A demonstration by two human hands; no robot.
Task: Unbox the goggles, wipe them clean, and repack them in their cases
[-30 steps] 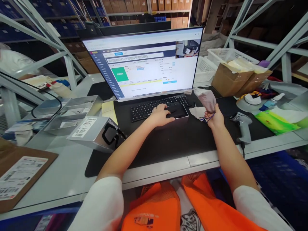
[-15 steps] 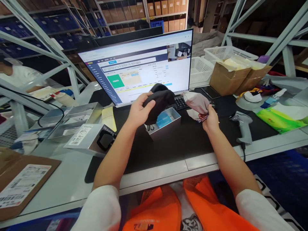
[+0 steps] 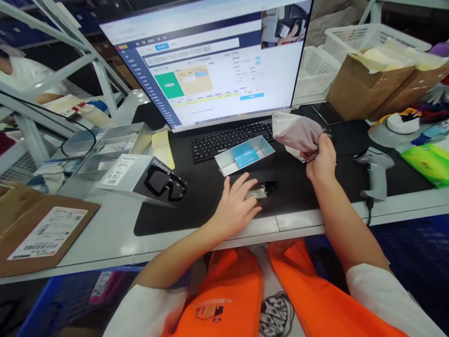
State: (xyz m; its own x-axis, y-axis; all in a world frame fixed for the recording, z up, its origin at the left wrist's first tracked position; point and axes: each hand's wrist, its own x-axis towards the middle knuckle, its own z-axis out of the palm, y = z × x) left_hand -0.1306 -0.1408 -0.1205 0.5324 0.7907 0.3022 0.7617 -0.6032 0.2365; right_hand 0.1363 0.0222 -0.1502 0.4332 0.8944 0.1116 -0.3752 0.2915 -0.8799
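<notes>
My left hand (image 3: 234, 206) lies on the black desk mat (image 3: 196, 206) with its fingers spread, the fingertips touching a black item with a shiny part (image 3: 261, 190). Just beyond it stands an open silver box (image 3: 229, 161) with a blue card (image 3: 244, 155) inside. My right hand (image 3: 321, 161) is closed on a crumpled grey-pink pouch (image 3: 293, 132), held above the mat to the right of the box. A black keyboard (image 3: 224, 139) sits behind the box, under a lit monitor (image 3: 210, 61).
A silver box printed with goggles (image 3: 140, 178) and open silver trays (image 3: 112, 145) lie to the left. A brown board with a label (image 3: 42, 234) is at the near left. A barcode scanner (image 3: 377, 171), cardboard boxes (image 3: 354, 86) and white baskets (image 3: 315, 70) stand on the right.
My left hand lifted a black item out of the silver box, then brought it down onto the mat in front. The right hand kept hold of the pouch. The view moved closer.
</notes>
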